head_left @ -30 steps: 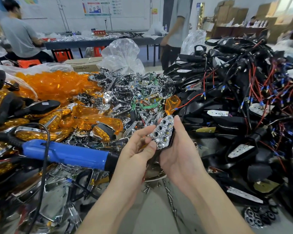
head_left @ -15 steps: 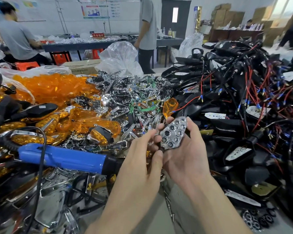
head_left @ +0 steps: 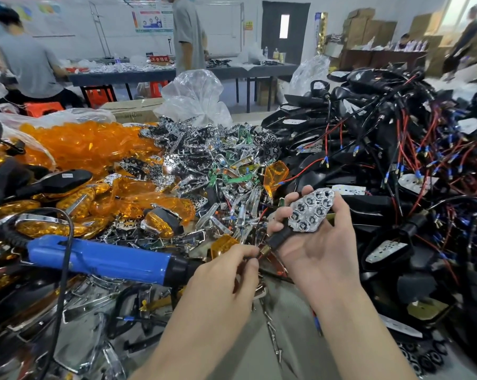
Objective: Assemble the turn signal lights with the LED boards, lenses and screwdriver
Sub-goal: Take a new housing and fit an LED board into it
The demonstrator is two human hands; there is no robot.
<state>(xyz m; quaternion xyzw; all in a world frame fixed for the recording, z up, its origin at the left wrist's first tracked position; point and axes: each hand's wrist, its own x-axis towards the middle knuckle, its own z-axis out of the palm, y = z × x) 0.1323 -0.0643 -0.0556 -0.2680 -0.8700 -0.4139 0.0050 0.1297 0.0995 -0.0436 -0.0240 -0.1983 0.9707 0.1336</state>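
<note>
My right hand [head_left: 318, 244] holds a turn signal light [head_left: 310, 211] palm-up: a black housing with a chrome multi-cup reflector on top and a black stalk pointing down-left. My left hand [head_left: 226, 272] pinches the threaded end of that stalk [head_left: 263, 250], where thin wires come out. A blue electric screwdriver [head_left: 103, 257] lies on the pile to the left, its tip hidden behind my left hand. Orange lenses [head_left: 89, 145] are heaped at the back left, and one loose orange lens [head_left: 274, 175] stands just above my hands.
A heap of chrome reflectors and green LED boards [head_left: 210, 163] fills the middle. Black wired housings [head_left: 396, 149] pile up on the right. Finished amber lights [head_left: 48, 209] lie at the left. People work at a dark table [head_left: 160, 74] behind.
The light has tilted flatter in my right hand. My left hand has left the reflector and dropped to the stalk's end, which it now pinches.
</note>
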